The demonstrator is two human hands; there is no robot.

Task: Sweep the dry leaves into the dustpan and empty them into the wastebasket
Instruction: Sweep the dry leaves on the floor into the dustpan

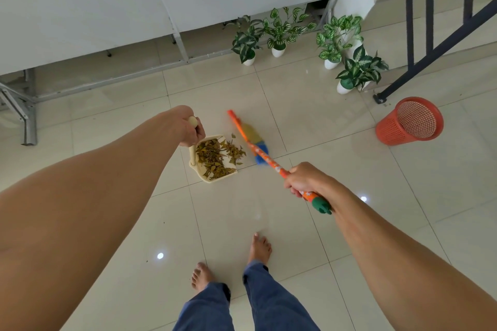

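The tiled floor (309,121) carries everything. The red wastebasket (410,121) leans well to the right of the dustpan (212,161), its base hidden. The left hand (188,129) covers most of the dustpan's handle, fingers clamped on it. The right hand (304,179) grips the orange broom (265,157); its bristles blur. Brown dry leaves (215,157) fill the cream dustpan, a few spilling at its lip.
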